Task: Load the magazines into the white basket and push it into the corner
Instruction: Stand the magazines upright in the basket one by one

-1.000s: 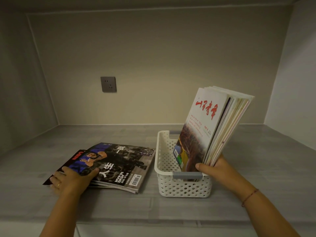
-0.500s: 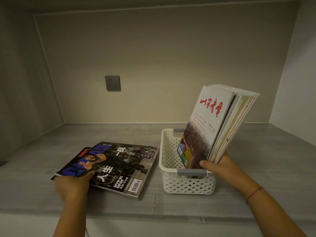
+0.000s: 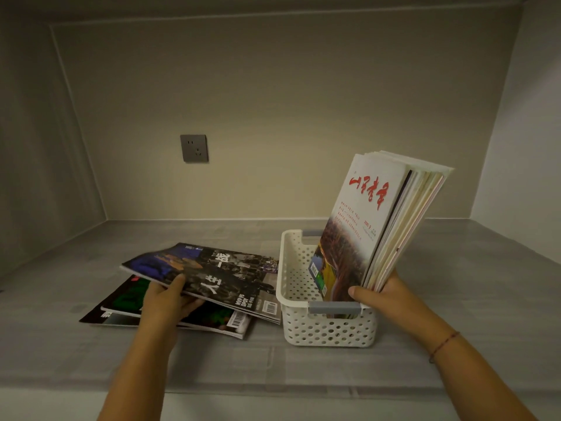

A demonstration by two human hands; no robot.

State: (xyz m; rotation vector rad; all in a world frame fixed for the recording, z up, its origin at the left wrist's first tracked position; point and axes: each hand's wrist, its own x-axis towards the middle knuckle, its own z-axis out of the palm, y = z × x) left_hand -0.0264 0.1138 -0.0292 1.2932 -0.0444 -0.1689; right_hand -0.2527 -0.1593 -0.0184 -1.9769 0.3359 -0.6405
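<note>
Though under magazine (image 3: pixel 212 278), left hand (image 3: pixel 165 302) half-hidden.

One white perforated basket (image 3: pixel 328 331) is counted. In the upright bundle of magazines (image 3: pixel 364 226) several copies are seen, their exact number not readable. One dark-covered magazine (image 3: pixel 218 275) is counted raised, with at least two flat magazines (image 3: pixel 127 299) beneath. Two hands, left hand (image 3: pixel 165 302) and right hand (image 3: pixel 385 296), and one wall socket (image 3: pixel 194 148) are counted.

Dim warm light, soft focus; wide-angle bowing at edges
</note>
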